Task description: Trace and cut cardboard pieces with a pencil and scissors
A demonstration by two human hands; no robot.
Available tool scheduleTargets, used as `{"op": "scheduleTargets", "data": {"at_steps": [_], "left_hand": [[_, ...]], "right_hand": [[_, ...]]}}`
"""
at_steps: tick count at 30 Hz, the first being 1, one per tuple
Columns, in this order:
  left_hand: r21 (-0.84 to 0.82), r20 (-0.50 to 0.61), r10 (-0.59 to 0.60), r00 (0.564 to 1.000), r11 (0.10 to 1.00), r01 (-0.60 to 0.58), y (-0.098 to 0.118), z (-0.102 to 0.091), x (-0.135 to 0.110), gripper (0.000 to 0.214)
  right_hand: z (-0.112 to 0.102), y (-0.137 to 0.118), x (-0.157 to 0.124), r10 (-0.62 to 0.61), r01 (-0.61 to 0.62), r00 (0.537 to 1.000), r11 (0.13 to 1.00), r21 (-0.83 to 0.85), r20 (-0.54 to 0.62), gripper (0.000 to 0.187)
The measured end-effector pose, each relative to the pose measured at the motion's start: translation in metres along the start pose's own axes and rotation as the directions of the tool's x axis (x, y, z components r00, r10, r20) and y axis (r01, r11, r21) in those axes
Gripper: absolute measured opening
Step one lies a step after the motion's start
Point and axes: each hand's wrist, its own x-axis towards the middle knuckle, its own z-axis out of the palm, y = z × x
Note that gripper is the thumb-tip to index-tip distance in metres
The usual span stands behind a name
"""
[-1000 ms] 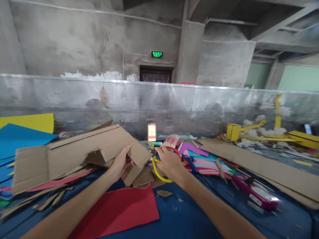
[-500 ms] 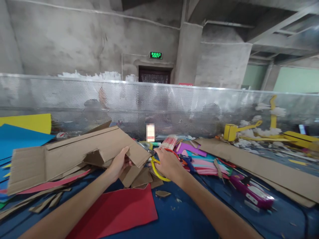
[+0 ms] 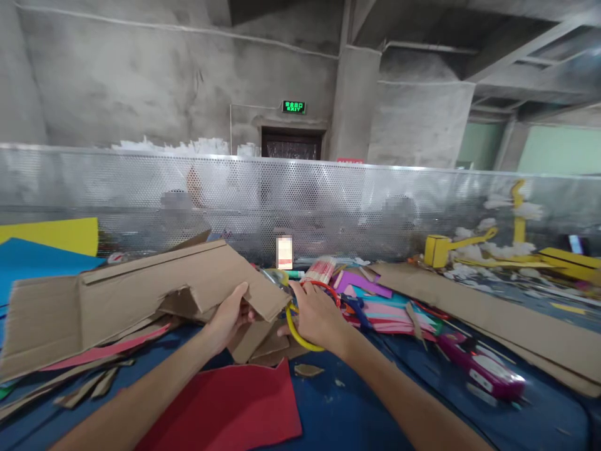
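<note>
My left hand (image 3: 231,318) is closed on the right part of a long folded piece of cardboard (image 3: 136,291), thumb on top and fingers underneath. A notch is cut into the cardboard's lower edge. My right hand (image 3: 314,313) grips a pair of scissors with yellow handles (image 3: 300,338), right at the cardboard's right end. The blades are mostly hidden behind the cardboard, so how far they are apart cannot be seen. Below the hands lie cardboard scraps (image 3: 256,341) and a red sheet (image 3: 230,401) on the blue table.
Yellow (image 3: 51,232) and blue sheets (image 3: 37,266) lie at the left. Coloured strips (image 3: 394,310), a purple device (image 3: 481,366) and a long cardboard strip (image 3: 479,307) are at the right. A perforated metal screen (image 3: 225,194) stands behind, with yellow pieces (image 3: 436,250) near it.
The cardboard has shifted slightly left and its right end has come a little lower. My left hand has moved slightly right and down, and the scissors have moved slightly with my right hand.
</note>
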Motion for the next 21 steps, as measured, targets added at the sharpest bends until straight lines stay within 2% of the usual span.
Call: {"op": "scheduleTargets", "data": {"at_steps": [2,8,12,17,21], "left_hand": [[0.014,0.012,-0.007,1.0,1.0,0.007,-0.0002,0.0014,0.0004,0.03],[-0.002,0.031,-0.027,0.999,1.0,0.028,-0.0032,-0.0018,0.0054,0.029],[-0.021,0.026,-0.005,1.0,1.0,0.006,-0.004,-0.0041,0.0075,0.027],[-0.03,0.02,-0.036,0.999,0.999,0.036,-0.0026,-0.0013,0.0073,0.028],[-0.032,0.038,-0.025,0.999,0.999,0.027,-0.0012,0.0001,0.0065,0.03]], "right_hand": [[0.0007,-0.0009,0.0,0.009,-0.01,1.0,1.0,-0.018,-0.002,0.086],[-0.0018,-0.0026,0.0054,0.093,-0.092,0.995,0.995,-0.037,0.032,0.054],[-0.0038,-0.003,0.0079,0.091,-0.086,0.995,0.992,-0.096,0.041,0.042],[-0.008,-0.0026,0.0074,0.067,-0.056,0.996,0.987,-0.147,0.066,0.035],[-0.0072,0.0005,0.0095,0.068,-0.058,0.994,0.992,-0.115,0.089,0.035]]}}
